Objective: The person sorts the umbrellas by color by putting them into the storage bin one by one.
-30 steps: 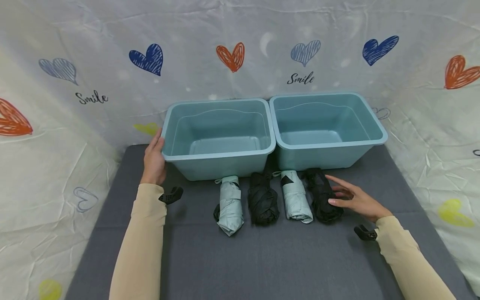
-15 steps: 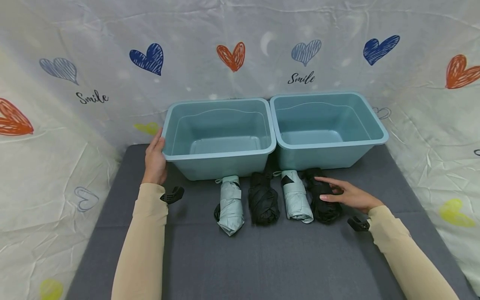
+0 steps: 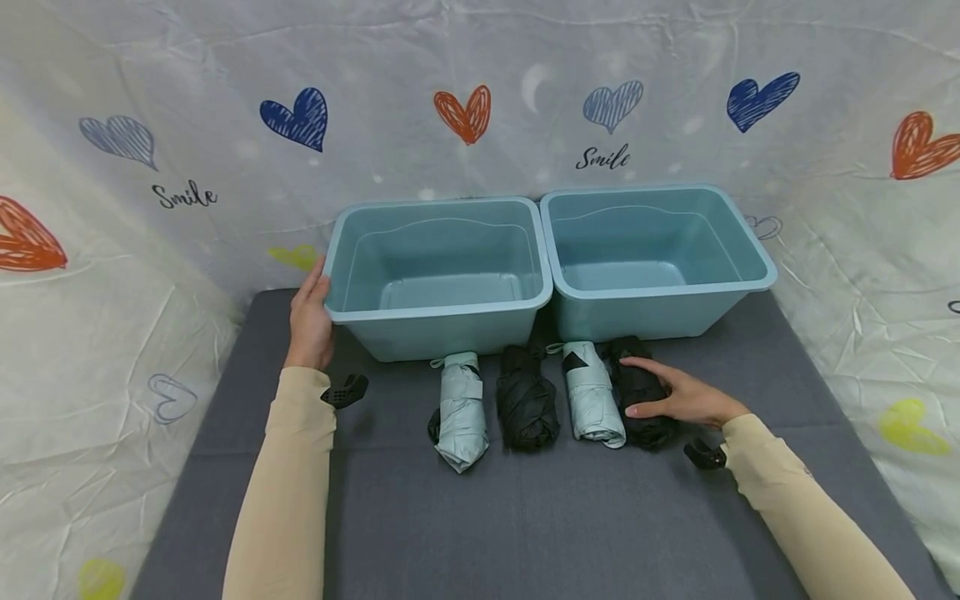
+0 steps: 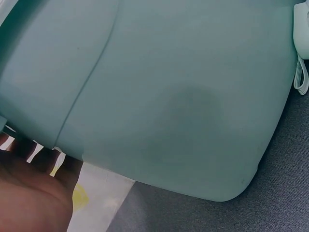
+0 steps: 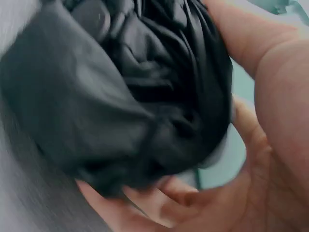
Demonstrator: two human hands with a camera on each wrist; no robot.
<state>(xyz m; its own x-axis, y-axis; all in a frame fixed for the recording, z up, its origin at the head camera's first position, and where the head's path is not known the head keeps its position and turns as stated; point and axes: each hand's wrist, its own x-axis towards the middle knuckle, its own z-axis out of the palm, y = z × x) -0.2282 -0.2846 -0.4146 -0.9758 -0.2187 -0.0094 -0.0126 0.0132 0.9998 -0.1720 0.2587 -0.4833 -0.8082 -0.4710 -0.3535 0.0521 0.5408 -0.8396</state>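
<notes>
Four bundles lie in a row: a pale mint folded umbrella (image 3: 462, 408), a black one (image 3: 527, 400), a second mint umbrella (image 3: 592, 392) and, at the right end, another black umbrella (image 3: 647, 392). My right hand (image 3: 686, 398) grips that last one from the right, thumb on its near side and fingers over its far side. Up close in the right wrist view, the black fabric (image 5: 120, 106) sits between thumb and fingers. My left hand (image 3: 309, 325) rests its extended fingers against the outer left side of the left blue-green bin (image 3: 438, 312), at the rim.
A matching right bin (image 3: 660, 290) stands beside the left one, with both inner floors bare. The umbrellas lie close in front of the bins on the dark grey cloth (image 3: 480, 533). Behind hangs a white curtain (image 3: 390, 100) printed with hearts.
My right hand has moved left over the rightmost black umbrella and closed its thumb and fingers about it. The left hand has stayed at the bin.
</notes>
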